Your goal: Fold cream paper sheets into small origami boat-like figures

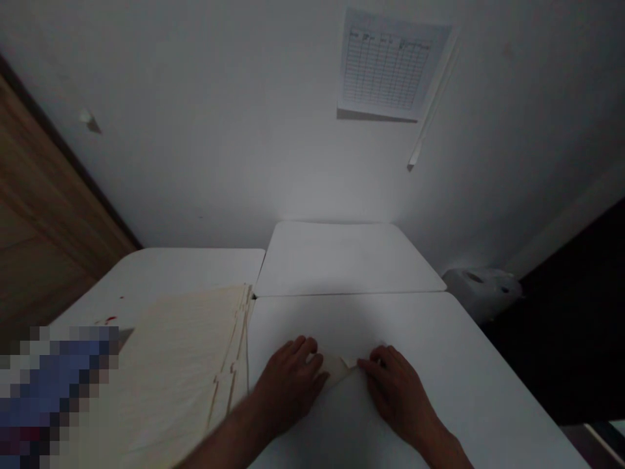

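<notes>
Seen from the head-worn camera, looking down: two bare hands, no others in view. The left hand (288, 384) rests palm down, its fingers together and slightly curled, on the left end of a single folded piece of cream manila paper (339, 369). The right hand (398, 397) lies palm down just across from it, fingertips (364, 366) touching the paper's right end. The hands are close but apart, with the paper between them on a white tabletop (439, 339); whether either is pinching it cannot be told.

Left of the left hand lies one stack of manila file folders (166, 371), its tabbed edges (224, 384) facing the hands, the exact count hidden. A pixelated blue patch (53, 397) covers the bottom left corner.

Three white tabletops meet here. Small red marks (110, 320) dot the left one (161, 273); the far one (342, 257) is against the wall. One gridded paper chart (390, 62) hangs on the wall, beside a wooden door (49, 195) at left, and one white plastic object (481, 293) sits at right
</notes>
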The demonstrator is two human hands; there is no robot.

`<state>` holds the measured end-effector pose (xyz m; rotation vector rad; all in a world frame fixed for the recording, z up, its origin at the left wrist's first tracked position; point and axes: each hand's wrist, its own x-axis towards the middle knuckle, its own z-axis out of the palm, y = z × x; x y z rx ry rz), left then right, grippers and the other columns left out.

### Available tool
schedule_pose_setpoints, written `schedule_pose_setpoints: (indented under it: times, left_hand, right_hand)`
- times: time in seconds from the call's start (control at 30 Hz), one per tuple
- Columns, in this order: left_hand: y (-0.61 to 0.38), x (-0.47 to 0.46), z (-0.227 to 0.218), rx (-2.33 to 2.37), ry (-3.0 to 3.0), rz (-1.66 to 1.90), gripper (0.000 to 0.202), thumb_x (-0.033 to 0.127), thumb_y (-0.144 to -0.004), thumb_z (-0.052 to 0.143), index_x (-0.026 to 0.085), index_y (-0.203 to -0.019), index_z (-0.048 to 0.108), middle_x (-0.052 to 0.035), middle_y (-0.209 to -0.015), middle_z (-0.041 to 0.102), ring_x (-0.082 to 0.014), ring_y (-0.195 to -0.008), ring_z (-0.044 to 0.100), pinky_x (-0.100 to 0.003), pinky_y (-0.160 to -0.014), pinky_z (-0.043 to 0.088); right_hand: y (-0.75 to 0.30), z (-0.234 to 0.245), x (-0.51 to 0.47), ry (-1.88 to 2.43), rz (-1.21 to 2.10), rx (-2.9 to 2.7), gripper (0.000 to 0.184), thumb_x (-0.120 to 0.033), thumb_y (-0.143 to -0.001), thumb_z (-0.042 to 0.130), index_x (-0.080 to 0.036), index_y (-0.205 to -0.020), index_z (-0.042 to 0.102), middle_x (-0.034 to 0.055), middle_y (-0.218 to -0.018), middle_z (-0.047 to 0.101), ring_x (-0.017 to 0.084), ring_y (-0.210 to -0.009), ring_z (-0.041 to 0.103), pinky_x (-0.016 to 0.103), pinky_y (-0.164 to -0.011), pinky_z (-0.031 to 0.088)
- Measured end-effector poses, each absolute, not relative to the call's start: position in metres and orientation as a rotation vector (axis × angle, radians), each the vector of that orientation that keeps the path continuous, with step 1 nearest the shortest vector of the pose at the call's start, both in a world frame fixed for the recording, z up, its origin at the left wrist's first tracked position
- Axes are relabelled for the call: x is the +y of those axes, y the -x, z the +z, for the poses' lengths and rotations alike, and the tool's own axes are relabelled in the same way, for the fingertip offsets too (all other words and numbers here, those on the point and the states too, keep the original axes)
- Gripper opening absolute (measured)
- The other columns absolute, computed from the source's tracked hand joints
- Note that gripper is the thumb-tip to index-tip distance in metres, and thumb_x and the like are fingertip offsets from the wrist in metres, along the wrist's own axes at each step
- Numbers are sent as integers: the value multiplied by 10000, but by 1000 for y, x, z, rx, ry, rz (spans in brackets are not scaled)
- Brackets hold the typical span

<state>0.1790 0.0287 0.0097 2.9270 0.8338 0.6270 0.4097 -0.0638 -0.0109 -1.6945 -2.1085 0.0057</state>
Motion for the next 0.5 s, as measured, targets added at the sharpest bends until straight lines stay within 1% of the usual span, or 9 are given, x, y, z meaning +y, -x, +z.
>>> schedule_pose_setpoints:
  times: [0.03,0.13,0.2,0.23,0.3,0.37,0.43,0.5]
  left_hand:
    - [-174,26,13,868,-2904,565,82,258,-859,566,191,-906,574,-81,-1004,581,-243,-941,561,-408,-809,500]
    - [-161,19,18,954,-2833,356,235,306,-747,698,187,-902,567,-82,-1022,576,-251,-926,572,-406,-785,521]
    - [-154,15,16,979,-2796,270,312,298,-689,748,180,-914,566,-88,-1044,579,-265,-946,572,-422,-802,522]
    - [-152,14,14,983,-2784,253,317,275,-684,751,175,-922,566,-93,-1055,580,-268,-962,570,-426,-815,519]
    - [-150,14,10,981,-2767,250,253,203,-716,715,168,-917,566,-95,-1050,585,-256,-963,574,-411,-822,519]
    - [-149,15,8,959,-2759,272,147,145,-760,658,168,-871,565,-79,-1004,594,-231,-921,585,-381,-798,528]
    - [-149,16,7,924,-2772,306,66,128,-802,608,170,-820,560,-65,-949,597,-216,-881,591,-364,-771,536]
    - [-149,16,5,880,-2817,317,55,127,-841,558,166,-803,565,-64,-913,600,-213,-860,594,-366,-767,540]
  right_hand:
    - [-409,-10,-63,1687,-2,-2111,331,-84,-832,496,-228,-1103,618,83,-955,563,226,-877,526,395,-796,474]
    - [-405,-7,-59,1662,4,-2134,311,-96,-839,507,-228,-1100,613,81,-978,574,224,-894,537,405,-832,469]
    - [-402,-7,-57,1646,24,-2157,298,-101,-844,512,-230,-1095,609,78,-993,577,225,-912,538,409,-847,464]
    - [-401,-6,-57,1639,32,-2169,293,-103,-844,514,-230,-1092,607,78,-1001,578,225,-919,538,409,-847,464]
    - [-399,-7,-56,1629,37,-2186,285,-106,-845,519,-230,-1087,603,77,-1009,578,226,-926,537,413,-850,462]
    - [-398,-6,-55,1618,37,-2197,277,-114,-848,523,-229,-1088,599,78,-1009,579,227,-927,537,422,-859,458]
    - [-397,-6,-55,1607,42,-2206,261,-130,-853,531,-228,-1086,598,77,-998,583,226,-925,538,429,-867,455]
    - [-396,-6,-54,1602,53,-2206,242,-150,-857,543,-230,-1078,600,73,-994,586,224,-925,540,427,-865,456]
